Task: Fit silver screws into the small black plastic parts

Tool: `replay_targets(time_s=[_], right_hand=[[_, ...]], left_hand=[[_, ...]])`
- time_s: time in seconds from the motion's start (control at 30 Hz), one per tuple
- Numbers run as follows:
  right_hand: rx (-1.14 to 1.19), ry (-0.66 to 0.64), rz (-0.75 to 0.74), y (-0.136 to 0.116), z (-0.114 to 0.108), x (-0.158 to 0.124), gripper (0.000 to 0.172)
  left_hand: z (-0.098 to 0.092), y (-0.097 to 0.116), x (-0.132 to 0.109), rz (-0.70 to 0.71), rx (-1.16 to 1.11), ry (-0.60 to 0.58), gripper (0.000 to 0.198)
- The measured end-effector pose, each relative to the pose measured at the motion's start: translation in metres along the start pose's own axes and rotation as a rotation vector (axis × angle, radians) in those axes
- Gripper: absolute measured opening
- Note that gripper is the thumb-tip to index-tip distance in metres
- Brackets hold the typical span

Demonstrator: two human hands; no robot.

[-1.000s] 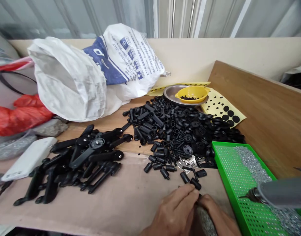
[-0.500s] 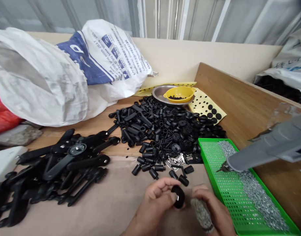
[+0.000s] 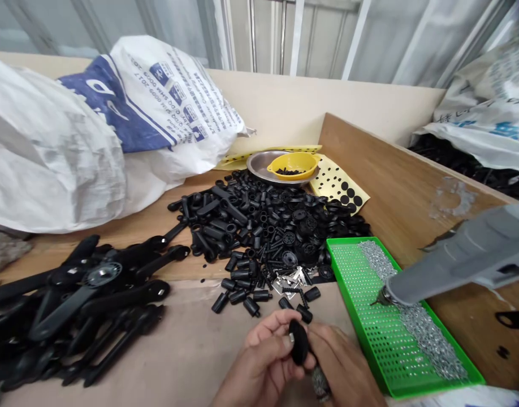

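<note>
Both hands low at the near edge of the counter [image 3: 191, 350], close together. Left hand [image 3: 263, 362]: fingers [image 3: 270, 325] curled around a small black wheel-shaped part [image 3: 299, 342], held edge-up just above the counter; a small metal piece shows at its left side. Right hand [image 3: 342, 367]: fingers closed against the same part from the right, with something metallic and knurled [image 3: 321, 384] gripped lower in the palm; what it is cannot be made out.

Just beyond the hands: a loose heap of black plastic parts [image 3: 268, 226], short cylinders strewn at its near edge, and a few shiny metal clips [image 3: 291, 281]. Left: a pile of long black arms [image 3: 81, 299]. Right, beside the hands: green perforated tray [image 3: 357, 294] holding a strip of small silver screws [image 3: 420, 333]. A grey power screwdriver [image 3: 458, 263] hangs over the tray, tip near the screws. Far side: yellow bowl [image 3: 294, 165] inside a steel dish [image 3: 259, 167], yellow sheet with black dots [image 3: 340, 186], white and blue sack [image 3: 115, 124].
</note>
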State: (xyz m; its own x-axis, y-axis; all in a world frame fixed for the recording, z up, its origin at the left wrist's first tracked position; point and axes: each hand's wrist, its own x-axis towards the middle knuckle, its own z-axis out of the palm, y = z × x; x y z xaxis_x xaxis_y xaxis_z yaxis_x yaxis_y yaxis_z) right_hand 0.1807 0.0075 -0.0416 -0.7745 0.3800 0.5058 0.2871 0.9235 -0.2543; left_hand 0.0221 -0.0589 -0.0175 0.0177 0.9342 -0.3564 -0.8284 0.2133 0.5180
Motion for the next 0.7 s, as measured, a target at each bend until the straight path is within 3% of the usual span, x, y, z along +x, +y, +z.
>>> replay_targets(time_s=[0.2, 0.33, 0.53, 0.7], right_hand=[[-0.114, 0.071, -0.081, 0.000, 0.001, 0.004, 0.029], [-0.151, 0.146, -0.060, 0.001, 0.004, 0.004, 0.028], [-0.168, 0.027, -0.097, 0.004, -0.001, 0.000, 0.029], [-0.150, 0.093, -0.103, 0.003, -0.009, 0.007, 0.035]], left_hand=[[0.001, 0.001, -0.004, -0.020, -0.020, -0.026, 0.029], [0.001, 0.002, -0.008, -0.043, -0.005, -0.003, 0.030], [-0.002, -0.001, -0.011, -0.083, 0.001, 0.043, 0.034], [-0.004, -0.005, -0.012, -0.087, 0.010, 0.055, 0.037]])
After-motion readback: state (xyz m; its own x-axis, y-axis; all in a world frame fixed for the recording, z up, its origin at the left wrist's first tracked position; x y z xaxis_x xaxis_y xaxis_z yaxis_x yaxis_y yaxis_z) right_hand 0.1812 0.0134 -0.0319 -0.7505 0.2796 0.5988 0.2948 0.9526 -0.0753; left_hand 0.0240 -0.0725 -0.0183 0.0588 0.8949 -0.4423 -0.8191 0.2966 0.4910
